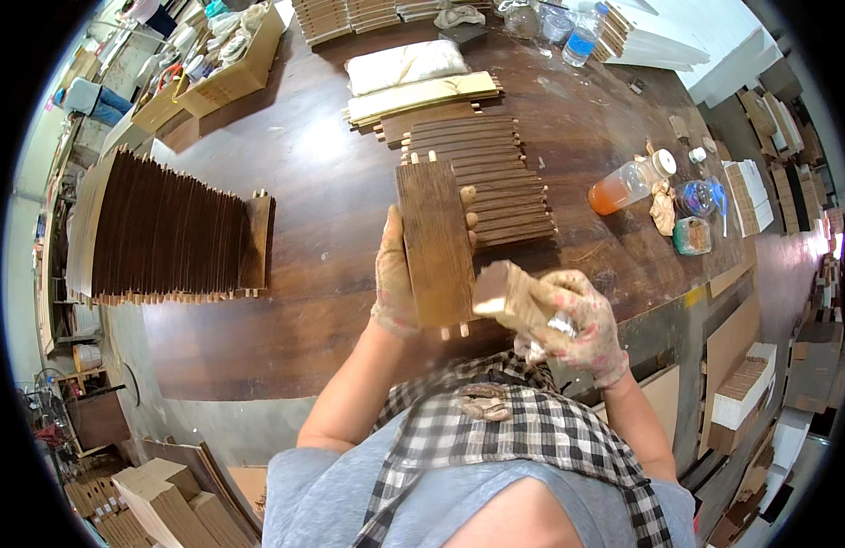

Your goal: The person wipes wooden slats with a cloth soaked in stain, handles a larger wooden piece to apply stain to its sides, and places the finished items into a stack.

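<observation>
A dark brown wooden board [436, 242] with dowel pegs sticking out of both ends stands in front of me above the table. Wrapped round it from behind, my left hand [395, 288], in a stained glove, shows its thumb on the left edge and fingertips on the right. My right hand [582, 320], gloved as well, is closed on a tan block-like pad [504, 294], just right of the board's lower end and apart from it. Crumpled whitish material shows under that hand. Beyond the board lies a stack of similar boards [495, 183].
A long row of doweled boards [167, 228] stands on the table [313, 274] at left. At right are a bottle of orange liquid [619, 189], a blue-topped bottle [701, 196] and a small jar [692, 236]. A carton of supplies [230, 78] sits far left; a white packet [409, 67] lies behind.
</observation>
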The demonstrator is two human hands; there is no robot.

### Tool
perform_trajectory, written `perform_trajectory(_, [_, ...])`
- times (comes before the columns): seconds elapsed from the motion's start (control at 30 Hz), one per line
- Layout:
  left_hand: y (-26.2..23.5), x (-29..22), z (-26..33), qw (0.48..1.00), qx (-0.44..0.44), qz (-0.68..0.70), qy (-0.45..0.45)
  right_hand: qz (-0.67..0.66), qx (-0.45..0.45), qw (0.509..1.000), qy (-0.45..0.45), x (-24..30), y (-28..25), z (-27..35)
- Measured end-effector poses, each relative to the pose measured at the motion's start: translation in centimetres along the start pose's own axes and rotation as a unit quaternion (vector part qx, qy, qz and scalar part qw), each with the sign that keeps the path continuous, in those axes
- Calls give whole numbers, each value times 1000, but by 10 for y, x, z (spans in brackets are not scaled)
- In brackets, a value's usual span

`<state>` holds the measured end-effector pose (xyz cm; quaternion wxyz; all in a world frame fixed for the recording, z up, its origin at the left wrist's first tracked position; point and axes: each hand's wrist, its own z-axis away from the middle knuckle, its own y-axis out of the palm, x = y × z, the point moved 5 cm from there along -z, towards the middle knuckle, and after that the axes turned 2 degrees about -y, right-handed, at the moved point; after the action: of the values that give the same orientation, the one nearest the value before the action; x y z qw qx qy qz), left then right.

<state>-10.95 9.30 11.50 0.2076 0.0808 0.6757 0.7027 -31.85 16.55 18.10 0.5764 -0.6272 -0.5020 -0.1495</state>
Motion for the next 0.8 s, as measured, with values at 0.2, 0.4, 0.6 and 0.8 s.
perform_trajectory(0.2, [2, 3, 2, 1000, -6, -16, -13, -120, -35, 989, 74, -12, -14, 20])
perform_trajectory(0.4, [11, 26, 14, 986, -105, -112, -63, 55, -136, 989, -4, 8, -30, -18])
perform_trajectory(0.6, [4, 42, 26, 992, -61, -93, -57, 85, -161, 983, 38, 14, -22, -53])
perform_trajectory(0.8, [36, 36, 27, 972, -4, -226, -61, 34, -137, 989, 35, 34, -6, -63])
